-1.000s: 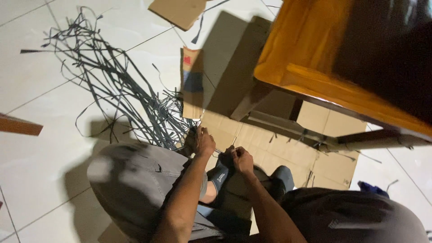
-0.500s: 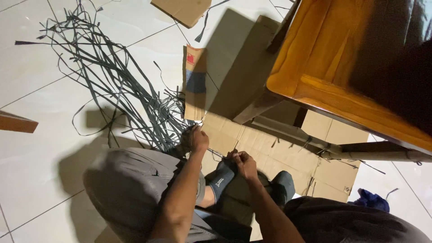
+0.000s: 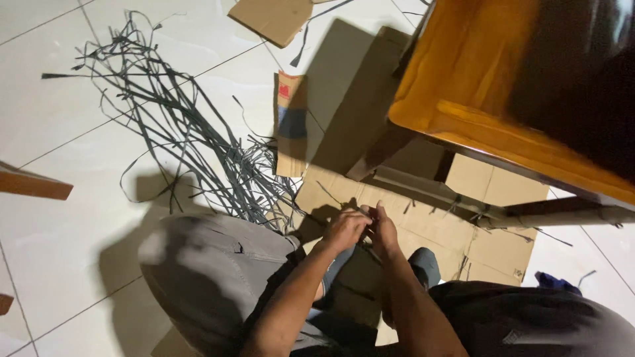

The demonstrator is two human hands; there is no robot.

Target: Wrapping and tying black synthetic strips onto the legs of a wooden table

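Hands [image 3: 364,228] on seemingly thin grey strip [image 3: 362,246]

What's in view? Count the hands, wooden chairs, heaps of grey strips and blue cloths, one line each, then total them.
Hands: 2 (left hand, right hand)
Wooden chair: 1
Heap of grey strips: 1
Blue cloth: 1
Total: 5

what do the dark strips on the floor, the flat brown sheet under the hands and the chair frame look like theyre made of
Dark strips: thin, limp grey bands, probably plastic or rubber; they curl and tangle loosely.
Flat brown sheet: corrugated cardboard, matte, with fold creases and flaps.
Chair frame: wood with a glossy orange-brown varnish that catches the light.
Both hands pinch something too small to tell.
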